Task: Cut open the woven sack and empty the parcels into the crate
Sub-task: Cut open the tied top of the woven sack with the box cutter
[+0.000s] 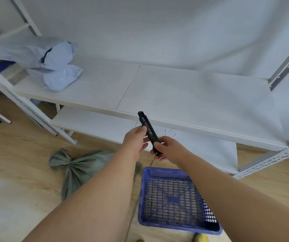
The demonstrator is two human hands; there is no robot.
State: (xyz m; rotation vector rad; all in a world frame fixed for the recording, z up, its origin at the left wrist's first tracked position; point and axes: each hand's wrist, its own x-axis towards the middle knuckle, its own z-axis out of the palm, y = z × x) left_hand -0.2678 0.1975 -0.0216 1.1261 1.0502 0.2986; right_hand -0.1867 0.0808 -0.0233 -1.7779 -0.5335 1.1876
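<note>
Head view: a black utility knife (148, 131) is being held in front of the shelf (192, 95) by both hands. The right hand (164, 148) is being closed round its lower end, and the left hand (136, 139) is pinching its middle. The knife's long axis is running from lower right up to upper left, tip away from the person. No blade is being shown beyond the tip, so whether it is extended cannot be told.

The woven sack (77, 169) is lying on the floor, below and to the left of the grip, tied neck pointing left; the left hand is judged nearer to it. The blue crate (177, 198) is standing just beside it, under the right forearm, holding no parcels. Much of the sack is being hidden by the left forearm.
</note>
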